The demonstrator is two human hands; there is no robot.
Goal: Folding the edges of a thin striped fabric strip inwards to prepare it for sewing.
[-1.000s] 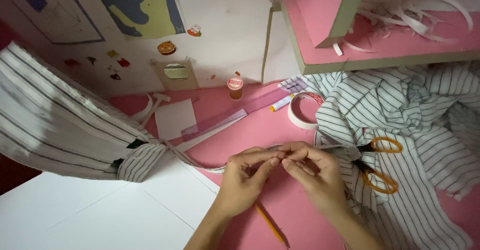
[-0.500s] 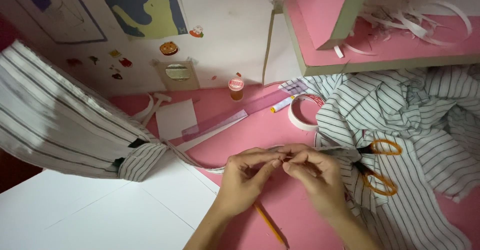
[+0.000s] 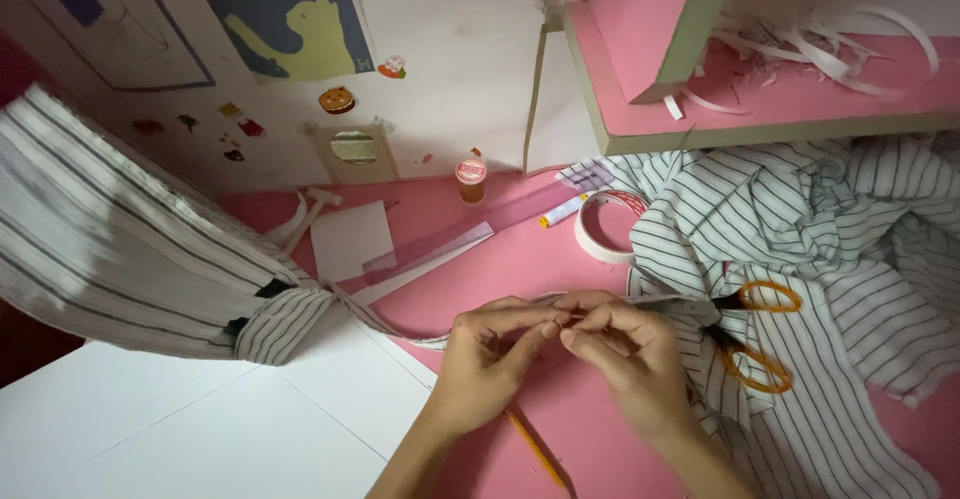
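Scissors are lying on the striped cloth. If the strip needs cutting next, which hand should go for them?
Probably the right hand. The orange-handled scissors lie on the striped cloth just beside it, while the left hand would have to cross over. Both hands now pinch the thin fabric strip, so the left could hold it alone.

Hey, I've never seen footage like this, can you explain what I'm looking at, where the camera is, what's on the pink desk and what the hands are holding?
There is no machine here. The camera sits on a person's head and looks down at their own bare hands. The left hand and right hand meet fingertip to fingertip, pinching a narrow strip of striped fabric. On the pink desk lie orange-handled scissors on striped cloth, a tape roll, a clear ruler, a small bottle, white paper and a pencil.
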